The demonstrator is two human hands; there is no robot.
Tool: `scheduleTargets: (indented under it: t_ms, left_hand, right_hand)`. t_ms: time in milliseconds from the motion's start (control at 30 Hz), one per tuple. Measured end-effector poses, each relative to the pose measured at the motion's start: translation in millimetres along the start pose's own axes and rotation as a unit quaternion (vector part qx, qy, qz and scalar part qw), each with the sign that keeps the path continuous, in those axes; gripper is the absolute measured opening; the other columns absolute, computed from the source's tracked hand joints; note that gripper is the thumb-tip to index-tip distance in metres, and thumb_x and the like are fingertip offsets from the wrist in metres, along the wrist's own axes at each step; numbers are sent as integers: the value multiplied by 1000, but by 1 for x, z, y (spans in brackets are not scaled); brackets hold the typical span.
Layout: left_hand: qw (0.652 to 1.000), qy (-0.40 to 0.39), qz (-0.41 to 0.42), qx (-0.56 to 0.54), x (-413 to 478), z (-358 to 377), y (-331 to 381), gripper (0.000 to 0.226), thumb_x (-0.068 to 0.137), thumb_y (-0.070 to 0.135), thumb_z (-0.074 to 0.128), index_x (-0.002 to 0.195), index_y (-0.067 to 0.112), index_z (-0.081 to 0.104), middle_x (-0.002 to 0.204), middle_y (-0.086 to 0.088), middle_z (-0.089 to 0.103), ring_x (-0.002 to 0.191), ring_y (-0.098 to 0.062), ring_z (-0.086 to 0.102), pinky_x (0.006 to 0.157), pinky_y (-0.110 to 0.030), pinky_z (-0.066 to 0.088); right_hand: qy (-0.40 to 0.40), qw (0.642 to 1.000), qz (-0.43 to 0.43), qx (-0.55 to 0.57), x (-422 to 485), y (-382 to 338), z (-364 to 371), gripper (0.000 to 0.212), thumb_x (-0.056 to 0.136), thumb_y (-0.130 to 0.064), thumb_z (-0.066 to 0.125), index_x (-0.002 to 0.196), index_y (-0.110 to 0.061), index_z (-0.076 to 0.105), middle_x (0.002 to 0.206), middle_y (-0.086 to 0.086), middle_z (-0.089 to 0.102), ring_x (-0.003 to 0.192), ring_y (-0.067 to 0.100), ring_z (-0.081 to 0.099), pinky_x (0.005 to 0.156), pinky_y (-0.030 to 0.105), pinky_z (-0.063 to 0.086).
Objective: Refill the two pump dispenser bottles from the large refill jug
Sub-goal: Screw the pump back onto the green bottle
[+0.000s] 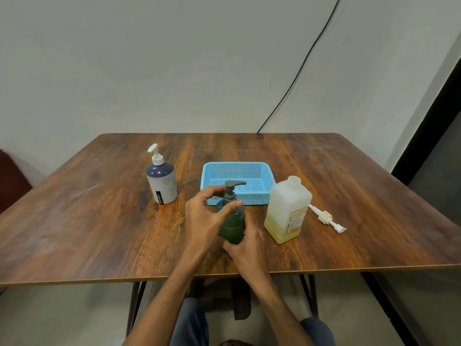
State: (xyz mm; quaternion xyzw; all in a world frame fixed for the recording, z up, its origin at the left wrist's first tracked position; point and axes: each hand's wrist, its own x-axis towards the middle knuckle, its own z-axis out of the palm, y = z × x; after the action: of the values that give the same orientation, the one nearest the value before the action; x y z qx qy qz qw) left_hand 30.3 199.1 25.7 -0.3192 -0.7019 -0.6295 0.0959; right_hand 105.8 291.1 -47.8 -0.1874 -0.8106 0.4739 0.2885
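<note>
Wood-grain table (74, 221) is set against a plain pale wall (149, 58) and carried on dark metal legs (136, 303). A black cable (306, 58) is run down the wall. Pale floor (62, 318) is seen beneath; dark frame (429, 116) at right.

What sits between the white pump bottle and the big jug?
Head view: the blue basket and, nearer, the green pump bottle held by the left hand and right hand.

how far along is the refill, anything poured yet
Done: a loose pump lies beside the refill jug, whose neck looks open. In hand: the left hand grips the green bottle near its pump collar while the right hand holds its base; the pump is on. Left: apparently both pours; the white bottle stands capped and untouched.
</note>
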Motion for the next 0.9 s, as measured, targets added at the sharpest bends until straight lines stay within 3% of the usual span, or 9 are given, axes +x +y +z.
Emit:
scheduleTargets:
  t_ms: [100, 233, 333, 500, 600, 800, 900]
  left_hand:
    - [1000, -11, 5, 7, 4, 0, -3, 38, 78, 23, 86, 113, 15, 75, 109, 8, 76, 107, -4, 69, 87, -15, 54]
    - [993, -108, -19, -35, 16, -14, -4, 30, 82, 16, 82, 111, 14, 76, 109, 7, 77, 109, -7, 69, 87, -16, 53]
    - [985, -158, -26, -56, 21, -20, -4, 28, 85, 13, 79, 114, 11, 75, 110, 6, 77, 109, -5, 68, 87, -12, 51]
    - [998, -55, -6, -37, 10, -11, -1, 46, 73, 35, 86, 114, 19, 74, 107, 7, 76, 104, -11, 71, 88, -22, 57]
    - [1000, -29, 3, 3, 10, -6, -1, 37, 73, 28, 90, 105, 15, 77, 102, 7, 77, 99, -10, 72, 87, -33, 60]
    - [995, -94, -2, -17, 21, -13, -1, 28, 73, 24, 87, 98, 16, 78, 100, 4, 78, 99, -10, 72, 94, -39, 58]
    - [991, -126, -12, -53, 26, -17, -2, 36, 74, 22, 84, 104, 4, 77, 105, -6, 78, 106, -20, 72, 99, -47, 56]
  right_hand:
    - [-2, 1000, 2, 6, 1, 1, 0, 86, 69, -43, 87, 142, -37, 42, 128, -14, 59, 122, 5, 55, 99, 38, 53]
    - [11, 1000, -3, 1, 1, 0, 0, 81, 68, -45, 88, 136, -42, 44, 120, -21, 60, 114, -4, 55, 93, 30, 55]
    - [12, 1000, -4, 1, 1, 0, 1, 80, 68, -44, 88, 136, -41, 45, 119, -22, 59, 113, -4, 55, 94, 31, 55]
    - [6, 1000, -8, 7, 2, 0, 1, 86, 68, -47, 88, 139, -44, 39, 130, -22, 56, 123, -3, 50, 100, 30, 52]
    - [5, 1000, -8, 11, 1, 1, 0, 84, 68, -46, 88, 137, -47, 40, 128, -23, 57, 121, -7, 51, 98, 23, 51]
    - [4, 999, -2, 32, 2, 1, 2, 84, 68, -47, 88, 139, -38, 45, 123, -21, 60, 118, -3, 55, 95, 31, 55]
    - [6, 999, 0, 37, 2, 2, 3, 82, 68, -47, 88, 137, -39, 46, 123, -22, 60, 117, -3, 56, 95, 32, 56]
